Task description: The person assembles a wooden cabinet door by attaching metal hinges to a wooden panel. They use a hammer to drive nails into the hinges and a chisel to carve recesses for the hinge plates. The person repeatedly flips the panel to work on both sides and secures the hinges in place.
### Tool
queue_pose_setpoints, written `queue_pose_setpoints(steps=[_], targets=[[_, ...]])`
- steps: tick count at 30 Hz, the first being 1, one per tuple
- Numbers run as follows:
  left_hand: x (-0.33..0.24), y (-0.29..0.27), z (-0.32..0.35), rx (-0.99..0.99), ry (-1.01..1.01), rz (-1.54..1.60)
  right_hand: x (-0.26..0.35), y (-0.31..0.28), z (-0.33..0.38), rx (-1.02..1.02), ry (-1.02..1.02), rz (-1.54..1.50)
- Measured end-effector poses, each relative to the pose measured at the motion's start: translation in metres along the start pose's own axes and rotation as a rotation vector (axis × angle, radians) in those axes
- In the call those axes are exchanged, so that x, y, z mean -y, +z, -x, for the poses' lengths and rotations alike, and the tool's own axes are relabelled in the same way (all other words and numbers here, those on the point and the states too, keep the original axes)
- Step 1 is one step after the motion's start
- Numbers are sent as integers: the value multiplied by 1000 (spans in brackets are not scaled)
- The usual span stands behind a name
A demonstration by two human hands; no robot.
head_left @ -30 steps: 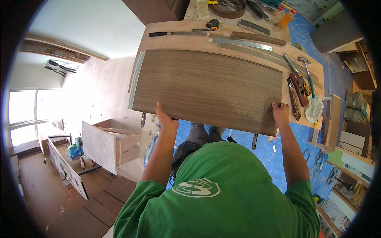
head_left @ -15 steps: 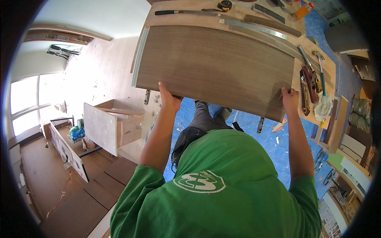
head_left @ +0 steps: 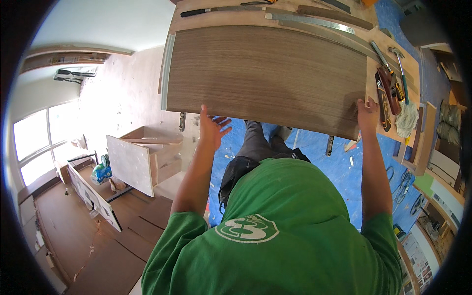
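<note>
A brown wood-grain cabinet door panel (head_left: 265, 73) lies on the workbench, overhanging its near side. Metal hinges show below its near edge, one hinge (head_left: 182, 121) at the left and another hinge (head_left: 330, 145) at the right. A pale metallic strip (head_left: 167, 73) runs along its left end. My left hand (head_left: 212, 127) is just off the near edge, fingers spread and holding nothing. At the near right corner my right hand (head_left: 368, 117) grips the panel, fingertips curled on its end. The underside of that grip is hidden.
On the bench (head_left: 373, 42) lie a hammer (head_left: 400, 73), a yellow-black tool (head_left: 383, 101), a crumpled whitish bag (head_left: 407, 119), a metal bar (head_left: 314, 22) and a long black-handled tool (head_left: 211, 10). A wooden box unit (head_left: 132, 164) stands left. Blue sheeting (head_left: 295, 162) covers the floor.
My left hand has let go of the panel's near edge and opened. The right hand stays at the right corner. The view has shifted slightly.
</note>
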State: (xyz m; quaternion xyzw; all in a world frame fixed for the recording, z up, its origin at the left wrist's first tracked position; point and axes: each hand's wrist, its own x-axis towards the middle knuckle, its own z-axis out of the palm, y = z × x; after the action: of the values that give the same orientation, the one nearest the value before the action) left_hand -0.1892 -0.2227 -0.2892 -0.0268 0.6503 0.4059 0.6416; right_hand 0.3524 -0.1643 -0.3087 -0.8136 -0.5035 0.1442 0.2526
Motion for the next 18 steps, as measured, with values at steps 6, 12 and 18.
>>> queue_pose_setpoints(steps=[6, 12, 18], targets=[[79, -61, 30, 152, 223, -828, 20, -35, 56, 29, 126, -315], [28, 0, 103, 672, 118, -1153, 67, -55, 147, 505, 186, -380], [-39, 6, 100, 905, -173, -702, 111, -59, 203, 869, 356, -380]])
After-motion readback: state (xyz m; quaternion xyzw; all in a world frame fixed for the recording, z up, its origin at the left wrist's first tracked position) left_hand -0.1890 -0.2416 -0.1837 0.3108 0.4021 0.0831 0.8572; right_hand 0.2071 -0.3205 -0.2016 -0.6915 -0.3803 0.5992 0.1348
